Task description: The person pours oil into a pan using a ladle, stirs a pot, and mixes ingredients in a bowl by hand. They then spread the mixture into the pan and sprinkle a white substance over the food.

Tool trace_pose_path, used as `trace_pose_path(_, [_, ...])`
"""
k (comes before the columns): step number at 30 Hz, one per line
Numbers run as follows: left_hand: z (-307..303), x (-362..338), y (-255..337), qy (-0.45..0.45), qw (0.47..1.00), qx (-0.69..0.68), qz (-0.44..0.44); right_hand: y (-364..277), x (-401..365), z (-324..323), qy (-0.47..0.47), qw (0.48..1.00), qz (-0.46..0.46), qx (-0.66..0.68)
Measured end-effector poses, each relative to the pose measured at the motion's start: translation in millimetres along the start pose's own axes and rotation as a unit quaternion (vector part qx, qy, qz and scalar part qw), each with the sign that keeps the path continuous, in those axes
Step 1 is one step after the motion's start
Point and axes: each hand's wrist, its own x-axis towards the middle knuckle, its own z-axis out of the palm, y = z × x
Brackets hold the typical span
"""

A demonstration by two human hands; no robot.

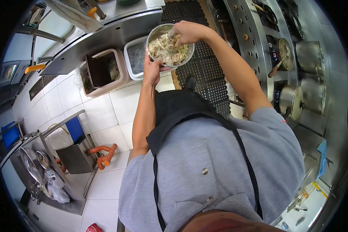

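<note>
My left hand (152, 70) is closed on the near-left rim of a round metal bowl (192, 54), thumb over the edge and fingers underneath. The bowl is full of a pale, creamy chopped mixture (167, 49) with green and brownish bits. My right hand (187, 32) reaches over the far right rim with its fingers curled down at the mixture. Whatever those fingers grip is hidden. Below the bowl stands a clear plastic bin (128, 58), and left of it a beige bin (123, 71) with a dark brown board or container inside.
At right runs a stove with a handled pan (285, 52), a lidded pot (291, 101) and large steel pots (310, 54). A steel counter (116, 33) edges the upper left. Black perforated matting (208, 77) covers part of the tiled floor. Orange pipes (106, 154) stick out at left.
</note>
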Motion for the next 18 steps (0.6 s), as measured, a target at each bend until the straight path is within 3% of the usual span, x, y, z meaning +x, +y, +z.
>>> trace_pose_path(3, [-2.4,-0.4,1.2,0.005,1.0,0.003,0.005,10.5,23.1,25.9,0.119,0.989,-0.064,-0.055])
trace_pose_path(4, [-1.3,-1.3,2.4,0.014,1.0,0.006,0.005,7.5,36.3,42.4,0.12,0.989,-0.063,-0.056])
trace_pose_path(7, [-8.3,-1.5,0.0,0.001,1.0,-0.01,0.013,-3.8,55.6,66.8,0.073,0.993,-0.048,-0.079])
trace_pose_path(9, [-14.9,-9.4,-0.6,0.013,0.999,-0.029,0.012,-18.0,40.4,58.5,-0.134,0.985,-0.058,-0.094])
trace_pose_path(10, [-17.1,-12.7,-0.7,0.02,0.999,-0.049,0.013,-9.4,33.1,56.7,-0.137,0.984,-0.063,-0.094])
trace_pose_path(12, [-17.9,-17.4,-5.9,0.032,0.997,-0.059,0.028,13.6,20.6,52.8,0.097,0.983,-0.147,-0.054])
trace_pose_path(13, [-19.2,-15.6,-12.0,0.048,0.994,-0.075,0.057,10.4,20.9,58.5,0.096,0.982,-0.153,-0.054])
trace_pose_path(14, [-18.5,-12.5,-14.5,0.061,0.99,-0.09,0.087,9.3,19.9,68.7,0.151,0.988,-0.024,0.015])
trace_pose_path(15, [-18.6,-12.0,-17.8,0.061,0.989,-0.099,0.095,9.2,18.7,81.3,0.202,0.969,0.108,0.087])
trace_pose_path(16, [-12.0,-14.4,-16.9,0.058,0.989,-0.098,0.096,16.5,30.9,116.6,0.25,0.904,0.075,0.338])
trace_pose_path(18, [5.3,-23.7,-17.6,0.076,0.985,-0.039,0.15,-21.7,44.7,137.7,0.35,0.696,0.098,0.619])
